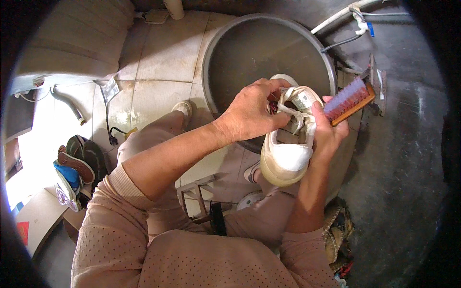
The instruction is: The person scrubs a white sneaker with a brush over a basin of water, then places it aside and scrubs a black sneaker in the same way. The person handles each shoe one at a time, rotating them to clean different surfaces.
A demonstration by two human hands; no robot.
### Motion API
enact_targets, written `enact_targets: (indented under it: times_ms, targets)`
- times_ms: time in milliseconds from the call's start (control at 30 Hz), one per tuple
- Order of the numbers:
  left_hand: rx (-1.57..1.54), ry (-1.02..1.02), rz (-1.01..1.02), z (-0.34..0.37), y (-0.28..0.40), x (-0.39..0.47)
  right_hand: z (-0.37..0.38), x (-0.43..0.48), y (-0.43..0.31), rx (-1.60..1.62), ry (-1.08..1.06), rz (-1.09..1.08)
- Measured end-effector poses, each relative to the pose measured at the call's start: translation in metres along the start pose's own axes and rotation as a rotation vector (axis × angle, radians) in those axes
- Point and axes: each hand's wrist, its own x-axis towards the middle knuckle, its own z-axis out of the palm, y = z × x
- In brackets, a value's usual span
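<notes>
A white lace-up shoe (291, 154), its toe pointing down towards me and its rubber rim yellowish, is held up over the near right edge of a large round tub (207, 61) of murky water. My left hand (252, 108) grips the shoe's left side, with fingers and thumb at the opening and laces. On the other side my right hand (327, 126) holds the shoe, its thumb on the upper near the tongue. Between the fingers of that same hand is a scrubbing brush (349, 102) with a wooden back and purple and red bristles pointing up and left.
Several shoes and slippers (75, 169) stand in a pile at the left. Pipes with a blue-handled valve (370, 29) run along the wall beyond the tub. A cable with a plug (112, 138) lies on the tiles. Between my legs is a metal frame (200, 198).
</notes>
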Motion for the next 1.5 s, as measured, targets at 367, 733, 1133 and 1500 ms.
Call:
enact_targets:
  times_ms: [367, 733, 1133, 1500]
  targets:
    - [-0.062, -0.019, -0.008, 0.004, -0.001, 0.002, 0.000, 0.002, 0.001, 0.012, 0.022, -0.026]
    - [-0.163, -0.020, -0.050, 0.009, 0.006, 0.006, -0.001, 0.003, -0.006, 0.080, 0.074, -0.040]
    - [-0.222, -0.024, -0.027, 0.010, 0.008, 0.006, -0.006, 0.006, -0.002, 0.130, 0.101, -0.042]
    - [-0.222, -0.038, -0.043, 0.006, 0.008, 0.007, -0.001, 0.008, -0.008, 0.049, 0.127, -0.009]
